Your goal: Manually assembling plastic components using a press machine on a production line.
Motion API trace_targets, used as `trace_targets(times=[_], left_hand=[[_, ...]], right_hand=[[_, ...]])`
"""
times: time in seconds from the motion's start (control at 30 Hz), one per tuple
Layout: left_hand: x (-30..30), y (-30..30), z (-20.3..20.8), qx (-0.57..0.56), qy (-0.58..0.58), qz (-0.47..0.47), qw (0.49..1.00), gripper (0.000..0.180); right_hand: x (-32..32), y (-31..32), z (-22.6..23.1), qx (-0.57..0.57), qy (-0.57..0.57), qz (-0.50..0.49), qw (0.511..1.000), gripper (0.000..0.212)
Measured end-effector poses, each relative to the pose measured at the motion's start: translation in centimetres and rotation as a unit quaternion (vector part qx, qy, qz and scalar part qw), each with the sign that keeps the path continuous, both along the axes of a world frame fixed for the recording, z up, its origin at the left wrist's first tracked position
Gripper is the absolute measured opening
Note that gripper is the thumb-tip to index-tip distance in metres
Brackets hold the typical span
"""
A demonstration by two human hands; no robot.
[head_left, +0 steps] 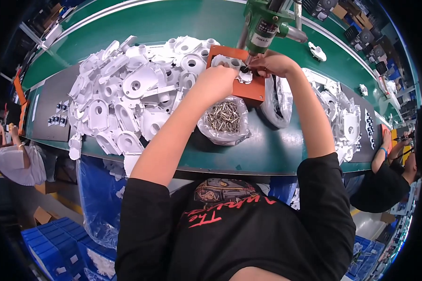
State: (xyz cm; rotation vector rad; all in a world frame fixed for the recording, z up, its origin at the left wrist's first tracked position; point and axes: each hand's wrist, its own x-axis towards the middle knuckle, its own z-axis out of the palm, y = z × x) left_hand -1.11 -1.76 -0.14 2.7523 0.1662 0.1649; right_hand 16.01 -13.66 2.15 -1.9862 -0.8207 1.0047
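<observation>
Broadly, a green counter (276,152) spans the scene, with a big heap of white plastic housings (135,85) on its left and a smaller heap of white parts (350,129) on its right. At the far middle, a green spindle-machine head (262,37) hangs above an orange fixture block (254,92). Nearer than the block sits a clear plastic bag (222,137) of loose metal screws (225,116); just right of it stands another clear bag (287,110) with dark contents. Both hands meet at the block: the left hand (223,77) bends over the near-left side of a white housing (246,79) lying on the block under the spindle, while the right hand (274,64) curls beside the tool tip. I cannot tell how firmly the left one grips, or whether the right one has hold of anything. Good handling here probably means keeping the housing flat against the block, its working spot squarely under the tip, and all fingertips clear of the spindle's line.
</observation>
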Motion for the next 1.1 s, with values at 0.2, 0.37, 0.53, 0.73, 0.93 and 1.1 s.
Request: trace_targets(times=[0.2,0.37,0.53,0.73,0.93,1.1], left_hand=[[-0.3,-0.1,0.2,0.007,-0.004,0.009,1.0,0.021],[-0.1,-0.3,0.2,0.011,-0.001,0.006,1.0,0.02],[0.0,-0.5,0.3,0.027,-0.005,0.009,1.0,0.018],[0.2,-0.8,0.4,0.048,-0.01,0.01,0.999,0.017],[0.1,-0.8,0.5,0.044,-0.007,0.009,0.999,0.017],[0.0,-0.7,0.3,0.041,-0.01,0.011,0.999,0.017]], right_hand=[[-0.7,0.2,0.7,-0.001,-0.01,0.02,1.0,0.008],[0.0,0.1,-0.3,0.013,-0.03,0.03,0.999,0.013],[0.3,0.3,-1.0,0.027,-0.052,0.08,0.995,0.018],[1.5,0.4,-1.9,0.019,-0.08,0.116,0.99,0.021],[0.0,0.2,-0.7,0.0,-0.109,0.107,0.988,0.022],[1.0,-0.8,-0.7,0.021,-0.08,0.104,0.991,0.022]])
